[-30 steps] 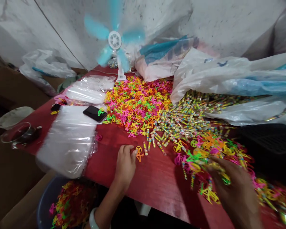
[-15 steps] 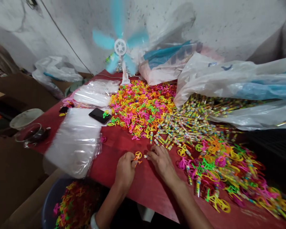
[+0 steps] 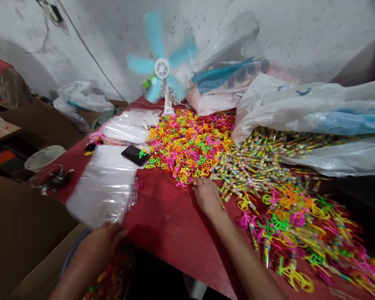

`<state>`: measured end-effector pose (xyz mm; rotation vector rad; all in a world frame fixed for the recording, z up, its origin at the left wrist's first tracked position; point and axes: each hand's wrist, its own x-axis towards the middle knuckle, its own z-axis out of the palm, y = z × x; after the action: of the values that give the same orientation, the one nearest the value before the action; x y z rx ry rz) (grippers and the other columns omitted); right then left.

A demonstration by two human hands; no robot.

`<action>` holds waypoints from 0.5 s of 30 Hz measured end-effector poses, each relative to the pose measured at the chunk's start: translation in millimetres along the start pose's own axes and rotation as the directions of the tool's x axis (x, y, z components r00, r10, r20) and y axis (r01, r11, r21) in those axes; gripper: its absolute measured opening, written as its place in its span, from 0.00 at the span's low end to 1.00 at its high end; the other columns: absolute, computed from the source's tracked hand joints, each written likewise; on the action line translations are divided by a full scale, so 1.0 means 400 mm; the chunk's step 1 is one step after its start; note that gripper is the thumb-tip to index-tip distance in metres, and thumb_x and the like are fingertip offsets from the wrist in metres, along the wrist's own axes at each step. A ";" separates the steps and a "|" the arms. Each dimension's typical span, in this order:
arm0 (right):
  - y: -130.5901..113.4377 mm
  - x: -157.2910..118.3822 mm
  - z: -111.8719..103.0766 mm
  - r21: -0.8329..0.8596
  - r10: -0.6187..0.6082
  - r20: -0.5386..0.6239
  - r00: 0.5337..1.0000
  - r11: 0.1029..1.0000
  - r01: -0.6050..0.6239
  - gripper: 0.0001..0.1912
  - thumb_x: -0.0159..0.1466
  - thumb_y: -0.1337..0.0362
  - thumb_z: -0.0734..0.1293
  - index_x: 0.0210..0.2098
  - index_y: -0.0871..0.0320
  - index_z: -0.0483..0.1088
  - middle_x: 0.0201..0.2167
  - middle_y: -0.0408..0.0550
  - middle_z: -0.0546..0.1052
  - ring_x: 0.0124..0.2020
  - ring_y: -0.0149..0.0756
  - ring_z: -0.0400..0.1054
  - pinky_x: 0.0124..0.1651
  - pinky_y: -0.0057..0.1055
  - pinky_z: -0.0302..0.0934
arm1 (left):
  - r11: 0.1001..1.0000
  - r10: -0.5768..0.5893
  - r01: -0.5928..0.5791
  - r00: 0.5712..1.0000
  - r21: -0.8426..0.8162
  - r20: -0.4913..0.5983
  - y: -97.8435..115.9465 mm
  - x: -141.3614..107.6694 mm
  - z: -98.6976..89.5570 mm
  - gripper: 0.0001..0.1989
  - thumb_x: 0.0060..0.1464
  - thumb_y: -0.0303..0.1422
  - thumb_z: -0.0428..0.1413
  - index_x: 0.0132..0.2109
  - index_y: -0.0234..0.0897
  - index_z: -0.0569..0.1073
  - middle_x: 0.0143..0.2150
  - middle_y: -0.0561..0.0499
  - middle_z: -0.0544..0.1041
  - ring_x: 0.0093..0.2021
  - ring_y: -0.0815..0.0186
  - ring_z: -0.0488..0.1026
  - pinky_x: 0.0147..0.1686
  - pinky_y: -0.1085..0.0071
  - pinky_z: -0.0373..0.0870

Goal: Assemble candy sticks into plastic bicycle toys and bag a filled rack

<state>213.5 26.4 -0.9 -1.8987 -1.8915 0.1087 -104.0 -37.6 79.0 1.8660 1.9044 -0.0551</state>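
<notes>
My right hand (image 3: 208,193) lies palm down on the red table (image 3: 165,221), fingertips at the edge of a heap of small striped candy tubes (image 3: 253,162). Behind it spreads a pile of neon plastic toy bicycles (image 3: 187,143). To the right, more bicycles and tubes lie mixed (image 3: 300,225). My left hand (image 3: 100,243) is blurred, low at the table's near edge over a blue basin (image 3: 76,246) of assembled coloured toys (image 3: 112,281). What it holds cannot be made out.
A stack of clear plastic sleeves (image 3: 103,187) lies left of my hands, with a black phone (image 3: 134,155) on it. A spinning blue fan (image 3: 161,68) stands at the back. Large plastic bags (image 3: 300,108) cover the right rear. A white bowl (image 3: 45,156) and a glass bowl (image 3: 50,177) sit far left.
My left hand, which held an orange toy bicycle on the table, has swung down to the basin. My right hand has moved from beside it forward to the candy tubes.
</notes>
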 end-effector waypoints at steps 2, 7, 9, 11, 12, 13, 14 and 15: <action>-0.011 -0.006 -0.002 0.000 -0.005 0.002 1.000 1.000 0.005 0.08 0.62 0.71 0.62 0.37 0.61 0.72 0.35 0.56 0.75 0.38 0.42 0.67 0.43 0.36 0.59 | 0.963 0.159 -0.152 0.987 -0.221 0.013 0.093 0.028 0.052 0.14 0.56 0.39 0.48 0.33 0.40 0.77 0.34 0.48 0.79 0.36 0.60 0.75 0.38 0.67 0.69; -0.013 -0.089 -0.029 0.489 0.175 -0.002 0.985 0.859 -0.152 0.12 0.64 0.59 0.61 0.33 0.59 0.72 0.27 0.46 0.73 0.30 0.36 0.66 0.35 0.30 0.59 | 0.742 0.285 -0.393 0.918 -0.543 -0.275 0.314 0.089 0.222 0.17 0.56 0.32 0.50 0.52 0.36 0.70 0.50 0.42 0.76 0.47 0.61 0.74 0.48 0.64 0.71; -0.019 -0.124 -0.051 0.701 0.250 0.126 0.960 0.663 -0.264 0.15 0.62 0.53 0.63 0.29 0.59 0.71 0.23 0.42 0.70 0.25 0.33 0.63 0.29 0.28 0.56 | 0.681 0.334 -0.473 0.880 -0.559 -0.338 0.359 0.094 0.265 0.22 0.53 0.28 0.52 0.56 0.36 0.67 0.55 0.41 0.72 0.54 0.60 0.71 0.52 0.62 0.69; -0.029 -0.149 -0.074 0.789 0.243 0.228 0.943 0.521 -0.325 0.17 0.59 0.50 0.66 0.25 0.58 0.69 0.20 0.40 0.67 0.23 0.31 0.61 0.27 0.27 0.55 | 0.636 0.386 -0.528 0.849 -0.563 -0.361 0.380 0.092 0.287 0.21 0.52 0.25 0.52 0.54 0.37 0.68 0.54 0.43 0.73 0.55 0.60 0.70 0.54 0.61 0.68; -0.035 -0.158 -0.084 0.811 0.222 0.255 0.941 0.481 -0.333 0.18 0.58 0.50 0.67 0.24 0.58 0.69 0.20 0.40 0.67 0.24 0.31 0.61 0.28 0.27 0.56 | 0.618 0.398 -0.530 0.848 -0.581 -0.350 0.385 0.090 0.291 0.19 0.53 0.24 0.50 0.52 0.38 0.69 0.52 0.44 0.75 0.53 0.61 0.71 0.53 0.61 0.68; -0.038 -0.165 -0.092 0.827 0.198 0.271 0.942 0.454 -0.333 0.17 0.58 0.50 0.67 0.24 0.58 0.69 0.21 0.40 0.68 0.25 0.32 0.62 0.30 0.28 0.57 | 0.602 0.397 -0.512 0.858 -0.612 -0.327 0.389 0.088 0.292 0.18 0.53 0.24 0.49 0.51 0.39 0.70 0.49 0.45 0.77 0.50 0.62 0.73 0.51 0.62 0.69; -0.040 -0.171 -0.098 0.838 0.177 0.279 0.944 0.435 -0.329 0.17 0.59 0.50 0.66 0.25 0.58 0.70 0.22 0.41 0.70 0.26 0.32 0.63 0.32 0.29 0.59 | 0.586 0.385 -0.476 0.875 -0.655 -0.292 0.391 0.085 0.291 0.16 0.55 0.25 0.48 0.50 0.39 0.71 0.46 0.46 0.78 0.46 0.63 0.75 0.48 0.64 0.71; -0.040 -0.176 -0.100 0.844 0.164 0.278 0.947 0.428 -0.322 0.17 0.60 0.50 0.66 0.27 0.58 0.71 0.24 0.42 0.71 0.28 0.33 0.65 0.34 0.29 0.60 | 0.569 0.365 -0.428 0.896 -0.702 -0.251 0.393 0.083 0.287 0.15 0.56 0.26 0.48 0.49 0.39 0.71 0.43 0.47 0.79 0.43 0.64 0.76 0.45 0.66 0.72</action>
<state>209.6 -52.6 22.7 -1.3588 -1.1563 1.1491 81.4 -34.7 11.2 1.6291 1.1776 0.8452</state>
